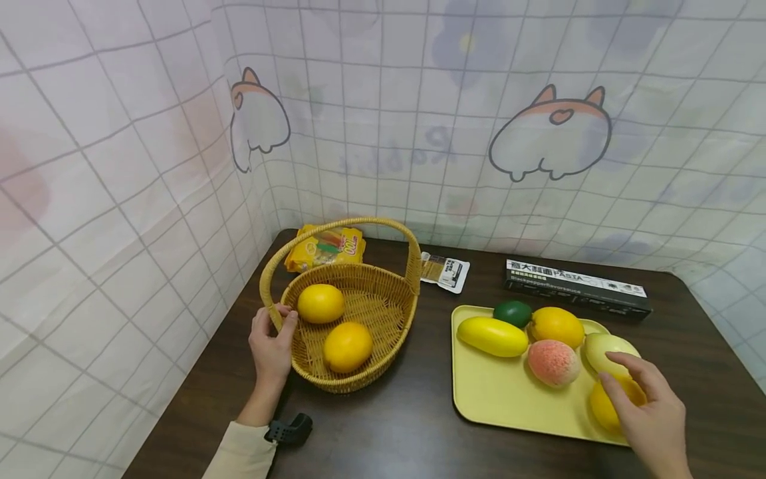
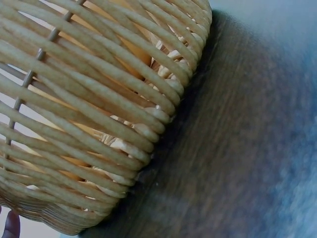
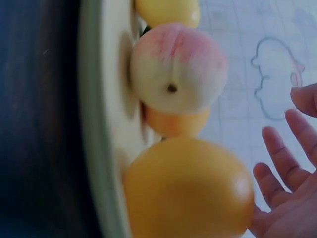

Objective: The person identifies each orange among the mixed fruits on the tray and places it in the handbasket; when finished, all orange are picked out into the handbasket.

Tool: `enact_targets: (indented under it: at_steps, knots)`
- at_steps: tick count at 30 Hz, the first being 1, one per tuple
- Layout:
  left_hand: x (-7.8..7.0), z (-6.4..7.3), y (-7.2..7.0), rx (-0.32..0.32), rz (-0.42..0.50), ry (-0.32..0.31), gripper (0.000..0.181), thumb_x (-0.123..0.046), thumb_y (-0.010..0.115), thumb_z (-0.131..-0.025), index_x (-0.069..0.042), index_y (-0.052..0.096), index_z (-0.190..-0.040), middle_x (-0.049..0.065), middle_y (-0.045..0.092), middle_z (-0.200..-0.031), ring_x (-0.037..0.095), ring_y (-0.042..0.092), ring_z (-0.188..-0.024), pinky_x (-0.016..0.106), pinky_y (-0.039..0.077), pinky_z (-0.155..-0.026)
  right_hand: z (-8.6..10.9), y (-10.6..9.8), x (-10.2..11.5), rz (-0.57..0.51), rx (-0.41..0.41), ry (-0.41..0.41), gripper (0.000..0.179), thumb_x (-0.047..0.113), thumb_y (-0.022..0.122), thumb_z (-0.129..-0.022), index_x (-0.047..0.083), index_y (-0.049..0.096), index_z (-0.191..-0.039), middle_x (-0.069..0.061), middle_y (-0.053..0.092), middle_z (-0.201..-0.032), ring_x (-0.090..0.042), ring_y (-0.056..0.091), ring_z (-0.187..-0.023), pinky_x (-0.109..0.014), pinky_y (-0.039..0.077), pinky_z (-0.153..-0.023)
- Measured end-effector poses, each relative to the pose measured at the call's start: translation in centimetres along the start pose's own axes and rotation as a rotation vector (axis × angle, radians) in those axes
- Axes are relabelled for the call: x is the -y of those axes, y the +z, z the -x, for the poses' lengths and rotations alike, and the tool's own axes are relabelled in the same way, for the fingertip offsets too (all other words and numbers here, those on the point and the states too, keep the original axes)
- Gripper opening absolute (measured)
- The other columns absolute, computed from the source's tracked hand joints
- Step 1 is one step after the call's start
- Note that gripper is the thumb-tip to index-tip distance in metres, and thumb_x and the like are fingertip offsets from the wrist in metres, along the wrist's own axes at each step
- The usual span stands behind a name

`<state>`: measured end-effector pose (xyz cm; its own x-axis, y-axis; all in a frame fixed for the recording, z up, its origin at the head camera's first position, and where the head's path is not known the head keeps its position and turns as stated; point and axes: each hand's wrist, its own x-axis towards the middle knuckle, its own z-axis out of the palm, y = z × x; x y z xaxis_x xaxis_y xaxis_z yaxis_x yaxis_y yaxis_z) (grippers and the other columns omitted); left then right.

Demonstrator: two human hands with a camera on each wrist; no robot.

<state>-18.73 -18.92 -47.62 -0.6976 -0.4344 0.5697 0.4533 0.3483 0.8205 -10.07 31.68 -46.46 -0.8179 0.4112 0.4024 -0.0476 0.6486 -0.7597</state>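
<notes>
My left hand (image 1: 274, 342) grips the woven basket (image 1: 383, 356) at its left rim, by the foot of the handle. Two yellow-orange fruits (image 1: 348, 347) lie inside the basket. In the left wrist view the basket's woven side (image 2: 99, 99) fills much of the picture, with a fingertip at the lower left corner. Over the right end of a yellow tray (image 1: 491, 399) my right hand (image 1: 655, 406) hovers with fingers spread and relaxed. Beneath it is a round orange fruit (image 1: 607, 406), large in the right wrist view, where the fingers (image 3: 282, 153) stand beside it.
The tray also bears a peach (image 1: 553, 363), a long yellow fruit (image 1: 493, 336), a dark green fruit (image 1: 512, 313), another yellow-orange fruit (image 1: 557, 326) and a pale green fruit (image 1: 610, 351). Behind stand a pasta box (image 1: 574, 289), a small packet (image 1: 444, 271) and a yellow bag (image 1: 329, 247).
</notes>
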Motion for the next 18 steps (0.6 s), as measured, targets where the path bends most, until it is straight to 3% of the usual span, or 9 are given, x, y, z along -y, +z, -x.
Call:
enact_targets:
  at_steps: [5, 10, 13, 18]
  knots:
    - [0.1, 0.0, 0.0, 0.005, 0.001, -0.010, 0.011, 0.004, 0.066, -0.087, 0.013, 0.062, -0.092, 0.023, 0.058, -0.090, 0.008, 0.045, -0.085, 0.022, 0.033, -0.074, 0.5, -0.4, -1.2, 0.084, -0.013, 0.092, 0.031, 0.014, 0.075, -0.085, 0.010, 0.069, -0.116, 0.027, 0.052, -0.106, 0.011, 0.043, -0.098, -0.004, 0.030, -0.082]
    - [0.0, 0.0, -0.1, 0.012, 0.004, -0.004, 0.010, 0.004, 0.066, -0.087, 0.012, 0.063, -0.092, 0.024, 0.058, -0.090, 0.007, 0.045, -0.086, 0.022, 0.033, -0.074, 1.0, -0.6, -2.4, 0.162, 0.021, 0.106, 0.034, 0.020, 0.077, -0.084, 0.011, 0.069, -0.116, 0.023, 0.051, -0.111, 0.017, 0.037, -0.101, -0.001, 0.026, -0.084]
    - [-0.1, -0.1, -0.1, 0.013, 0.003, 0.004, 0.010, 0.004, 0.066, -0.087, 0.012, 0.063, -0.092, 0.025, 0.058, -0.090, 0.007, 0.045, -0.085, 0.022, 0.033, -0.074, 1.3, -0.7, -3.1, 0.146, 0.014, 0.119, 0.038, 0.021, 0.079, -0.083, 0.009, 0.068, -0.117, 0.022, 0.051, -0.114, 0.017, 0.036, -0.103, 0.000, 0.026, -0.084]
    - [-0.1, 0.0, 0.0, 0.012, 0.001, 0.004, 0.010, 0.004, 0.066, -0.087, 0.012, 0.063, -0.091, 0.025, 0.059, -0.090, 0.007, 0.045, -0.084, 0.022, 0.032, -0.073, 1.9, -0.8, -4.6, 0.024, 0.026, 0.139, 0.049, 0.012, 0.080, -0.081, 0.004, 0.062, -0.127, 0.028, 0.046, -0.114, 0.013, 0.036, -0.107, 0.000, 0.029, -0.082]
